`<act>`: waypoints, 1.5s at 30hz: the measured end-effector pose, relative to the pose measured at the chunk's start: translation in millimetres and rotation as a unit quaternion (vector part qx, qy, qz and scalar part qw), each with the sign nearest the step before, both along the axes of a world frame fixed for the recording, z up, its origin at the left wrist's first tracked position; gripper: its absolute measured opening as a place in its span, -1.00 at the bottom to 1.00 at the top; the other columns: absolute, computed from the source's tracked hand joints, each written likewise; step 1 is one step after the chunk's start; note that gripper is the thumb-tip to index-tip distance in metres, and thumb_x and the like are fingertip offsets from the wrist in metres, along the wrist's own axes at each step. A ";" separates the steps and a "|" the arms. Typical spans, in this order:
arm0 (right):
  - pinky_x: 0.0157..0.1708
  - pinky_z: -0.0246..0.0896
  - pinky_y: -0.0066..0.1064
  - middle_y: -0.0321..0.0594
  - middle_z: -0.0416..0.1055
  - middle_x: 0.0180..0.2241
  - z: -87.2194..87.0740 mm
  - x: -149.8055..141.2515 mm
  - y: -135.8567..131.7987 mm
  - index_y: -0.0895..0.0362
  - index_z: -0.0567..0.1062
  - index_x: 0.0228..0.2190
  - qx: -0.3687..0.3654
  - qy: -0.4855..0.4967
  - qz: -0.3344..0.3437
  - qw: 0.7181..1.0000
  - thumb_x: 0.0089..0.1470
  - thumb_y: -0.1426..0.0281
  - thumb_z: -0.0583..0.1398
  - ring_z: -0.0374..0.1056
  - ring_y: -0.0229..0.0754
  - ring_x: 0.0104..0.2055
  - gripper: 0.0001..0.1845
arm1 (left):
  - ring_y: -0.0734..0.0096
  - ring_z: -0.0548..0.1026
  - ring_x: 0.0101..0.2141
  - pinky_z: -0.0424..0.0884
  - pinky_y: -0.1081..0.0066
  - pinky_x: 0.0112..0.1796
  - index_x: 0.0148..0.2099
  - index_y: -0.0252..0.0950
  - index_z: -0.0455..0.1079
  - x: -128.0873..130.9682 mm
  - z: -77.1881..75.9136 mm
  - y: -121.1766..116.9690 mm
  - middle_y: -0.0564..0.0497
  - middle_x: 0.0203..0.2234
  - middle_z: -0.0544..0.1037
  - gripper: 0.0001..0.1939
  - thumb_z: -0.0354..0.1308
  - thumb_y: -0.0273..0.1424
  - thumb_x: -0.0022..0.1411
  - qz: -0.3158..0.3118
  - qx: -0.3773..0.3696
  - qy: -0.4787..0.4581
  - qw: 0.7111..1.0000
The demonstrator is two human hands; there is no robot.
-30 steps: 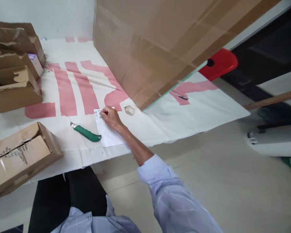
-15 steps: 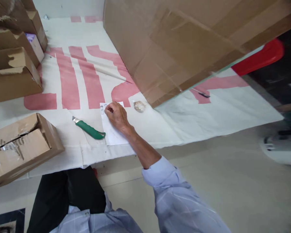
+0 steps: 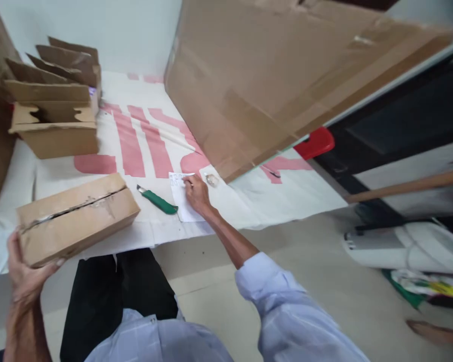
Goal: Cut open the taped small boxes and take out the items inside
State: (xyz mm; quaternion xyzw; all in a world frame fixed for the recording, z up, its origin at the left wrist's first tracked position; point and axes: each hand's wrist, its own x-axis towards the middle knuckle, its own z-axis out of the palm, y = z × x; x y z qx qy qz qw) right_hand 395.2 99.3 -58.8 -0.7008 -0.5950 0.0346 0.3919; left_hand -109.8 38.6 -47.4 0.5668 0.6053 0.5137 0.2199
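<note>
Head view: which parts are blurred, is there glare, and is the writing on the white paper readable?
Head view: writing on the white paper sheet under the right hand is too small and soft to read; the white rounded container at right looks smeared; a faint sheen shows on the large brown cardboard panel.

A: Identify the location type.
B: A workroom, apparently for packing; the exact business cannot be determined.
A: Specify the indicators.
B: A cloth-covered table [image 3: 256, 205] carries a row of open cardboard boxes [image 3: 65, 142], a large piece of taped cardboard [image 3: 249, 90], a green utility knife [image 3: 158, 201] and a marked paper sheet [image 3: 182, 205]. Pale tiled floor [image 3: 207, 294] extends below.
</note>
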 end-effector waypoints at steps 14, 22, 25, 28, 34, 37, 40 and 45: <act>-0.08 0.50 -0.22 -0.11 0.54 -0.04 98.0 -172.9 -61.2 0.03 0.57 -0.06 -0.050 0.154 0.207 0.965 0.30 0.06 0.27 0.50 -0.03 0.01 -0.65 | -0.20 0.26 0.46 0.43 -0.12 0.28 0.37 -0.04 0.21 -8.6 25.6 2.7 -0.29 0.47 0.24 -0.01 0.62 -0.09 -0.01 -0.246 0.033 -0.055 0.967; -0.07 0.48 -0.23 -0.16 0.51 -0.04 89.5 -170.1 -79.5 0.00 0.49 -0.06 -0.042 0.177 0.193 0.964 0.26 0.15 0.29 0.47 -0.06 -0.01 -0.72 | -0.22 0.31 0.41 0.49 -0.09 0.17 0.23 -0.06 0.32 -3.7 55.4 -2.4 -0.24 0.41 0.29 -0.19 0.59 -0.09 0.01 -0.266 0.032 0.018 0.963; -0.03 0.46 -0.20 -0.14 0.52 -0.02 81.8 -162.1 -70.3 0.00 0.48 -0.04 -0.016 0.160 0.213 0.964 0.31 0.10 0.25 0.46 -0.03 0.03 -0.70 | -0.22 0.33 0.38 0.50 -0.09 0.16 0.16 -0.10 0.37 -2.6 64.2 -6.8 -0.23 0.38 0.32 -0.27 0.56 -0.02 0.04 -0.255 0.009 0.033 0.966; -0.02 0.44 -0.11 -0.06 0.51 -0.03 65.0 -139.8 -59.2 0.02 0.46 -0.01 0.006 0.086 0.203 0.975 0.40 0.08 0.12 0.46 0.03 0.02 -0.66 | -0.20 0.37 0.36 0.47 -0.11 0.20 0.09 -0.13 0.39 -0.5 67.8 -11.2 -0.23 0.35 0.33 -0.32 0.54 0.02 0.05 -0.233 -0.008 0.009 0.972; -0.09 0.33 -0.12 0.08 0.47 0.00 20.3 -94.3 -62.3 0.09 0.48 -0.02 -0.179 -0.194 0.124 0.957 0.31 0.15 0.21 0.38 0.16 0.03 -0.66 | -0.23 0.31 0.40 0.44 -0.11 0.25 0.13 -0.11 0.45 7.6 71.9 -22.6 -0.21 0.40 0.27 -0.29 0.52 0.05 0.02 -0.210 -0.055 -0.026 0.976; -0.06 0.29 -0.14 0.10 0.46 0.05 12.2 -92.4 -67.8 0.13 0.47 0.03 -0.228 -0.228 0.098 0.942 0.33 0.24 0.19 0.35 0.16 0.08 -0.68 | -0.20 0.37 0.36 0.48 -0.07 0.21 0.13 -0.11 0.47 13.5 75.3 -28.2 -0.17 0.38 0.30 -0.37 0.45 0.04 0.10 -0.190 -0.059 -0.042 0.979; -0.05 0.25 -0.14 0.11 0.50 0.00 12.3 -96.6 -66.9 0.15 0.49 -0.03 -0.243 -0.228 0.083 0.939 0.32 0.34 0.13 0.36 0.15 0.05 -0.75 | -0.16 0.38 0.35 0.48 -0.05 0.21 0.14 -0.11 0.47 18.9 76.0 -32.5 -0.15 0.35 0.32 -0.41 0.43 -0.02 0.13 -0.170 -0.055 -0.044 0.983; -0.18 0.23 -0.20 0.00 0.52 -0.24 36.8 -97.1 -57.0 0.13 0.52 -0.19 -0.111 -0.079 0.019 0.990 0.31 0.35 0.00 0.37 0.04 -0.20 -0.70 | -0.15 0.36 0.35 0.47 -0.09 0.21 0.16 -0.09 0.47 24.5 70.5 -37.9 -0.16 0.36 0.30 -0.39 0.43 -0.03 0.11 -0.152 -0.043 -0.047 0.986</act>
